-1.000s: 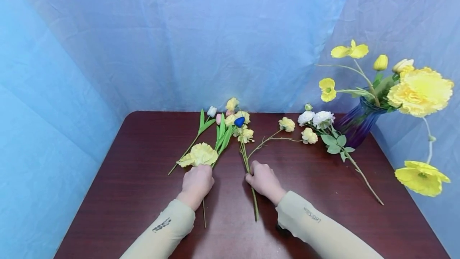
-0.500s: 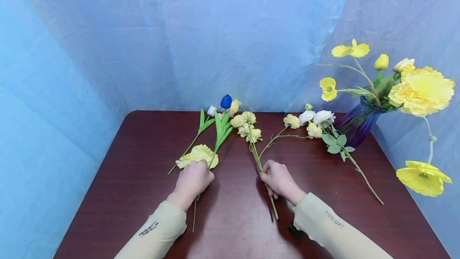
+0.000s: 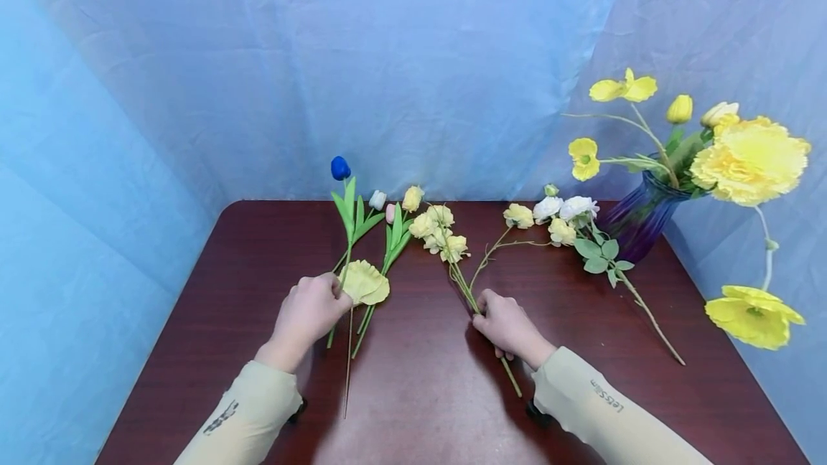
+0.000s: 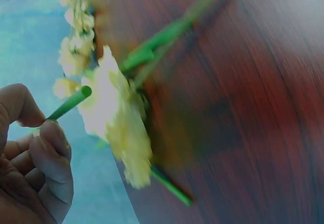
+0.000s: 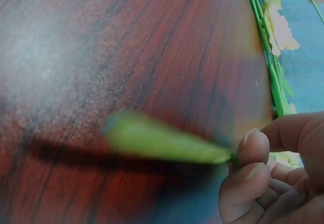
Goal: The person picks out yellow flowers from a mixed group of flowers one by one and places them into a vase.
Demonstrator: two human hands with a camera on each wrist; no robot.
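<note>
In the head view my left hand pinches the stem of a blue tulip, raised with its bloom up and its green leaves spread. The cut end of that stem sticks out past thumb and finger in the left wrist view. Close by on the table lies a pale yellow ruffled flower on a thin stem. My right hand pinches the stem of a pale yellow flower spray, whose branches fan out away from me. In the right wrist view the lower stem is blurred.
A white tulip, a pink tulip and a yellow bloom lie behind the left hand. At right lies a white flower stem, beside a blue-purple vase of yellow flowers. Blue cloth hangs behind the table.
My left hand has drawn the blue tulip out from among the other flowers, up and to the left. My right hand has shifted right with the pale yellow spray, its stem now more slanted.
</note>
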